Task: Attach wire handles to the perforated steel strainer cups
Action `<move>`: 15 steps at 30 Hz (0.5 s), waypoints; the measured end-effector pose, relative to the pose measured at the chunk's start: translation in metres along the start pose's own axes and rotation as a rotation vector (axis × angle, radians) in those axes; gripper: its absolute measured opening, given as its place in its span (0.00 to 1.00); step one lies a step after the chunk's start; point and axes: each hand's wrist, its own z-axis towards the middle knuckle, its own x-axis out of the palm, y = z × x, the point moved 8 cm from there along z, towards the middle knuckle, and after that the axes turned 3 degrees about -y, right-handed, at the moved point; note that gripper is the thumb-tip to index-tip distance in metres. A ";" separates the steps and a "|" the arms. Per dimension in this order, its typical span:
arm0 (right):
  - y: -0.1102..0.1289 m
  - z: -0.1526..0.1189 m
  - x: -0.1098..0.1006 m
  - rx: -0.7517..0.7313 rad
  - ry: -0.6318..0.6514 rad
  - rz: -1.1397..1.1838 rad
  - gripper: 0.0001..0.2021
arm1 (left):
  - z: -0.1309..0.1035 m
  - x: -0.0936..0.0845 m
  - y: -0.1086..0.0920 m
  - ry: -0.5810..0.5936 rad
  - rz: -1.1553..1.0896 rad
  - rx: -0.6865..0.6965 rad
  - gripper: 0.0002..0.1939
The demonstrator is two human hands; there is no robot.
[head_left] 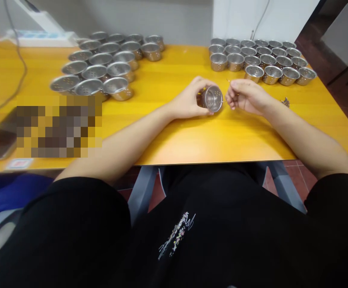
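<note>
My left hand [192, 100] is wrapped round a perforated metal cup [214, 99], tilted so that its mouth faces me and to the right. Just right of its rim, my right hand [246, 96] is closed in a pinch on a thin wire piece [224, 101]. One end of this wire reaches the cup's rim; whether it is hooked into a hole is too small to tell. Beside my right wrist lies a little heap of small metal pieces [285, 102] on the yellow table [192, 142].
Several perforated cups [118, 89] stand in rows at the back left, and several more [254, 73] at the back right. A power strip [41, 39] with cables lies at the far left. Nearer are a dark phone-like slab [1, 138] and a pixelated patch.
</note>
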 end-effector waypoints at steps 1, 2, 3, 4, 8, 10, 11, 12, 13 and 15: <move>-0.003 0.001 0.001 0.000 0.001 -0.006 0.34 | 0.000 -0.002 0.001 -0.010 0.011 0.013 0.63; -0.006 0.001 0.001 0.003 -0.005 -0.013 0.35 | 0.000 -0.003 0.003 -0.023 0.013 0.023 0.63; -0.009 0.002 0.002 0.005 -0.014 -0.019 0.36 | 0.000 -0.003 0.004 -0.033 0.004 0.031 0.63; -0.010 0.002 0.003 0.004 -0.017 -0.026 0.37 | 0.001 -0.003 0.005 -0.038 -0.016 0.035 0.63; -0.012 0.003 0.005 -0.020 -0.004 -0.074 0.37 | 0.003 0.008 0.004 -0.006 -0.150 0.029 0.61; -0.013 0.004 0.005 -0.028 0.010 -0.094 0.37 | 0.003 0.012 0.001 0.004 -0.184 0.015 0.62; -0.014 0.005 0.005 -0.028 0.015 -0.100 0.37 | 0.003 0.012 0.000 0.006 -0.186 0.008 0.63; -0.015 0.005 0.005 -0.027 0.022 -0.106 0.38 | 0.003 0.012 -0.001 0.008 -0.183 0.004 0.64; -0.016 0.006 0.005 -0.028 0.034 -0.110 0.38 | 0.003 0.012 -0.002 0.011 -0.177 0.003 0.65; -0.017 0.006 0.007 -0.037 0.072 -0.117 0.39 | 0.002 0.012 -0.004 0.021 -0.163 0.007 0.68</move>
